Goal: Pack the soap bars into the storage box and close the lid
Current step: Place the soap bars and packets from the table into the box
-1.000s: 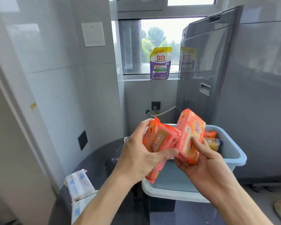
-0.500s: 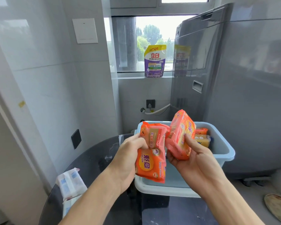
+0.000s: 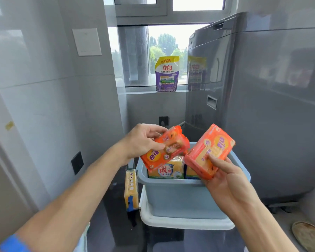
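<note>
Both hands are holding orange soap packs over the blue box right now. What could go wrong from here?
1. The yellow soap bars already stand high in the storage box; adding the orange packs may leave the lid proud.
2. The right hand grips its orange pack only at the lower end; it could tip out.
3. The yellow pack beside the box may be forgotten.

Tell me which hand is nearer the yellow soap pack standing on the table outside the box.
Left. The left hand hovers above the yellow soap pack; the right hand is across the box.
</note>
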Action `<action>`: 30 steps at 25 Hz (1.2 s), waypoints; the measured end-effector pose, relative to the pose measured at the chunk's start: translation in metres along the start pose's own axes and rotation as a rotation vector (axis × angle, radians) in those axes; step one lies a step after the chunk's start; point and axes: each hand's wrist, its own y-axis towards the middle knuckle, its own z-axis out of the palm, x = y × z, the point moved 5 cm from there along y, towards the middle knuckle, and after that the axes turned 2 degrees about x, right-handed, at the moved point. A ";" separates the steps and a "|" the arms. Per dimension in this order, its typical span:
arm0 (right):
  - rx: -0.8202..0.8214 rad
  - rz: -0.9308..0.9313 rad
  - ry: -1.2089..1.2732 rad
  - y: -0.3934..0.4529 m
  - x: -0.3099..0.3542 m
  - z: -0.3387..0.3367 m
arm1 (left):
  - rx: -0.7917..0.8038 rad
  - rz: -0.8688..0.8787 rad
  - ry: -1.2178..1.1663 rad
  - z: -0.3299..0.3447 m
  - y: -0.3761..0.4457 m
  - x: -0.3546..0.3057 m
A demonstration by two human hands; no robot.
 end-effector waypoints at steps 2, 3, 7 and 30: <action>-0.016 0.006 0.016 0.002 0.003 -0.006 | 0.139 -0.029 0.236 0.014 0.017 0.002; -0.015 0.010 0.015 0.004 0.005 -0.008 | 0.197 -0.050 0.361 0.023 0.023 0.008; -0.007 0.022 -0.011 0.008 0.008 -0.013 | 0.256 -0.107 0.511 0.042 0.027 0.034; 0.347 -0.080 -1.940 0.066 0.051 -0.035 | 0.020 -0.072 0.664 0.048 0.010 0.054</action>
